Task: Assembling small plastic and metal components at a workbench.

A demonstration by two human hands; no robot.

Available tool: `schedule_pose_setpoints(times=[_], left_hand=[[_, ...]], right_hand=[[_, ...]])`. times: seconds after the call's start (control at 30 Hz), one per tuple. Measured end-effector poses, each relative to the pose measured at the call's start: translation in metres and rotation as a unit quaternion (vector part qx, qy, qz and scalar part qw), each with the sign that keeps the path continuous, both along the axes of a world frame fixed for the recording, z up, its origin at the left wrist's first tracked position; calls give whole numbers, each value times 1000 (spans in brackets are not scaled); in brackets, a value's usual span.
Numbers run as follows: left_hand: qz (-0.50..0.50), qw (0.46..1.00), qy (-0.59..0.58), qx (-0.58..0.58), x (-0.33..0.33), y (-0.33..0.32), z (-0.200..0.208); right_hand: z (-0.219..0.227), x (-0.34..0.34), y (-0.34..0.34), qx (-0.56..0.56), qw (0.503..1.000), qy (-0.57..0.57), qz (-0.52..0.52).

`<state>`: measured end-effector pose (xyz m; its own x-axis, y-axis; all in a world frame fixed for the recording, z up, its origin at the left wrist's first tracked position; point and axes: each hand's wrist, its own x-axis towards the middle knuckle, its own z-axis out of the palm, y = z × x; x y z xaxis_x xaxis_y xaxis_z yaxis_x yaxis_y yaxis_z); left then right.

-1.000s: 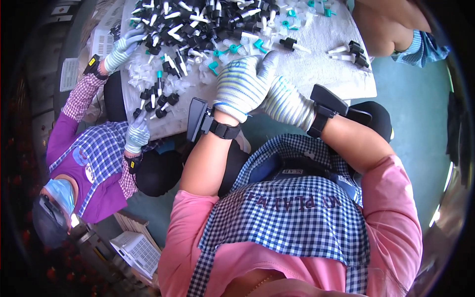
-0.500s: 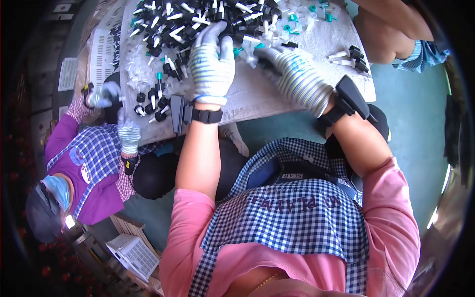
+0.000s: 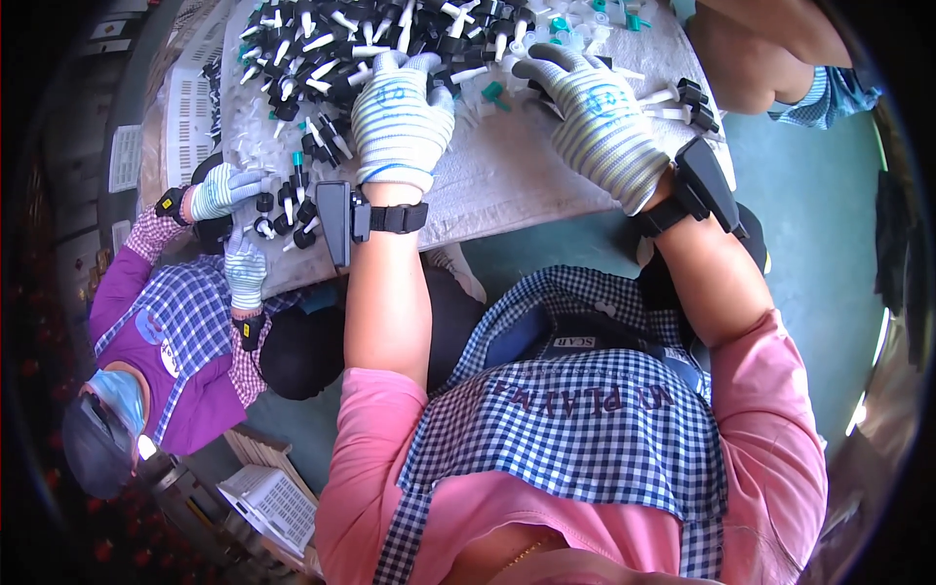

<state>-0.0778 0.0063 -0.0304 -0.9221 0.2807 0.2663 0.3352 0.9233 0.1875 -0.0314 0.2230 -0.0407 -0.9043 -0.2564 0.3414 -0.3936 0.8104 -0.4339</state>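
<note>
My left hand, in a striped glove, reaches to the near edge of a heap of black caps with white stems. Its fingers bend over the parts, with the thumb apart. I see nothing clearly gripped there. On the right, my gloved right hand curls closed around a black cap, mostly hidden under the fingers. A white stem shows just past its fingertips. Between my hands lies a green piece. Several black caps with white stems are grouped to the right of my right hand.
Clear and green plastic pieces lie at the heap's far right on the pale tabletop. A co-worker's gloved hands are at the left edge, near loose caps. Another person's arm is at the far right. A white crate sits lower left.
My left hand has moved slightly left and down, its fingers now bent over the heap. My right hand has shifted up and right. The co-worker's left hand has moved toward the loose caps.
</note>
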Motion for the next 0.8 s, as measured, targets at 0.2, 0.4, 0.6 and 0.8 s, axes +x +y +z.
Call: schedule_pose_setpoints(times=[0.2, 0.4, 0.6, 0.8], left_hand=[[-1, 991, 70, 112, 1, -17, 0], [-99, 810, -230, 530, 39, 6, 14], [19, 875, -230, 426, 27, -5, 1], [-56, 993, -76, 69, 29, -2, -5]], right_hand=[[3, 0, -6, -56, 997, 43, 34], [10, 12, -18, -286, 953, -62, 83], [-7, 6, -16, -226, 968, -79, 72], [-7, 9, -14, -185, 978, -89, 30]])
